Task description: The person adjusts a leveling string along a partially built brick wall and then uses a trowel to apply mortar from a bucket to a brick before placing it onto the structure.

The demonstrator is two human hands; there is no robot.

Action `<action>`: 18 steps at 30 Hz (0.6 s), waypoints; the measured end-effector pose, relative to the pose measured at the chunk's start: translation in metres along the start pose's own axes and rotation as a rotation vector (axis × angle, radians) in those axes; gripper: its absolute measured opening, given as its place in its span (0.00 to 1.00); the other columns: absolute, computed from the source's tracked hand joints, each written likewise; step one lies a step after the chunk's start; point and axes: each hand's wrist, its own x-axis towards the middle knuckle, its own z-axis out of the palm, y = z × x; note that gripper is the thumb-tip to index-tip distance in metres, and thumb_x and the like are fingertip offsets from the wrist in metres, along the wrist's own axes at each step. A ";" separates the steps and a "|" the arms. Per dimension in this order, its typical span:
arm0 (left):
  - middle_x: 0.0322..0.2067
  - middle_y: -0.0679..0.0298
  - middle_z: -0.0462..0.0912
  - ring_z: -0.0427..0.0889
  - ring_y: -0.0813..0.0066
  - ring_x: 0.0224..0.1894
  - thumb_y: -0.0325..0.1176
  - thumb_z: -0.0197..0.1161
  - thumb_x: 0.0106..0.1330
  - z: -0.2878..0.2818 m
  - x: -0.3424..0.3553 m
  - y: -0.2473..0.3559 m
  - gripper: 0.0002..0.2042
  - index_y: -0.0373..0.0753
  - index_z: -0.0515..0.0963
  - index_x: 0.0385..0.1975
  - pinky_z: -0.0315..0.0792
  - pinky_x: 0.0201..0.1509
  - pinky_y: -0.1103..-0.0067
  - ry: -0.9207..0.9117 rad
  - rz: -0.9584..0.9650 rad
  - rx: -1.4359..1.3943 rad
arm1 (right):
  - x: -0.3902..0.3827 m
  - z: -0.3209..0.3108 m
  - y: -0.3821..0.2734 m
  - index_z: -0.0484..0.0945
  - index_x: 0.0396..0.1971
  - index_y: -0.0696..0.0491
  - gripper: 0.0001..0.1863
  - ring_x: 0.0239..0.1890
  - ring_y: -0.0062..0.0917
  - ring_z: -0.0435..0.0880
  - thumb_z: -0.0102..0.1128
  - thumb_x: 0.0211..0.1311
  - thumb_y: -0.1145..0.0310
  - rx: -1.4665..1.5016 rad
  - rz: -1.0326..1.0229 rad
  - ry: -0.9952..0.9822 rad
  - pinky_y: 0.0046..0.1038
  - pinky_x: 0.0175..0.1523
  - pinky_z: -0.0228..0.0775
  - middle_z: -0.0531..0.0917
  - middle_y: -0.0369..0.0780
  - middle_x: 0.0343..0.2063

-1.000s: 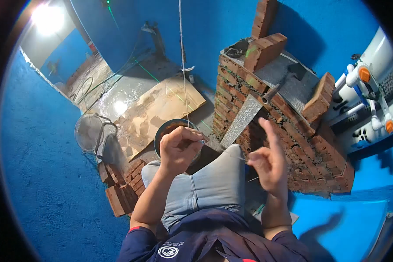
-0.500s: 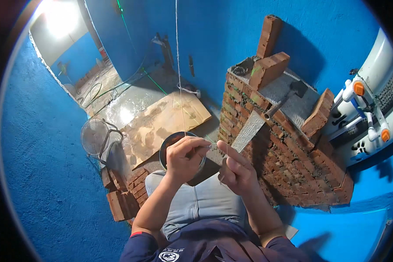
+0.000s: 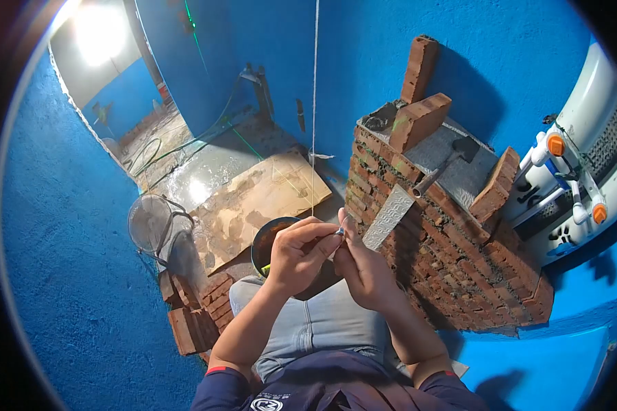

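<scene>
A taut white string (image 3: 315, 123) drops from the top of the view down to my left hand (image 3: 298, 253). The fingertips of that hand are pinched together around a small shiny metal piece (image 3: 339, 231). Against the same piece, my right hand (image 3: 367, 274) presses with thumb and index finger, the index pointing upward. Fingers hide most of the piece, so its kind and how the string meets it cannot be made out. Both hands are over my lap, above a round dark bucket (image 3: 257, 248) that they partly cover.
To the right stands a low brick wall (image 3: 452, 260), with loose bricks (image 3: 420, 122) and a wooden-handled tool (image 3: 439, 172) on top. A pale textured strip (image 3: 389, 218) is at its side. White pipes with orange caps (image 3: 555, 144) are farther right. Stained board (image 3: 253, 198) and stacked bricks (image 3: 193, 327) lie left.
My hands have come together, and the string loop stretched between the fingertips no longer shows; a small shiny piece now does. The hanging string has shifted right in view.
</scene>
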 end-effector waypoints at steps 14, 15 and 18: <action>0.25 0.69 0.75 0.70 0.87 0.28 0.26 0.56 0.65 -0.002 -0.007 -0.002 0.04 0.31 0.75 0.34 0.67 0.33 0.87 0.126 -0.165 -0.065 | 0.000 0.012 -0.001 0.68 0.42 0.57 0.11 0.26 0.16 0.81 0.56 0.65 0.70 0.124 -0.001 0.289 0.19 0.31 0.71 0.82 0.40 0.24; 0.25 0.69 0.75 0.70 0.87 0.28 0.26 0.56 0.65 -0.002 -0.007 -0.002 0.04 0.31 0.75 0.34 0.67 0.33 0.87 0.126 -0.164 -0.066 | 0.000 0.010 -0.001 0.68 0.42 0.57 0.11 0.26 0.16 0.81 0.56 0.65 0.70 0.123 -0.001 0.290 0.19 0.31 0.71 0.82 0.40 0.24; 0.29 0.70 0.75 0.70 0.87 0.32 0.26 0.55 0.67 -0.006 -0.008 -0.004 0.06 0.30 0.75 0.37 0.66 0.36 0.88 0.188 -0.209 -0.280 | 0.002 0.003 -0.004 0.70 0.47 0.58 0.14 0.16 0.10 0.65 0.56 0.65 0.71 0.629 0.369 0.104 0.14 0.22 0.56 0.78 0.35 0.19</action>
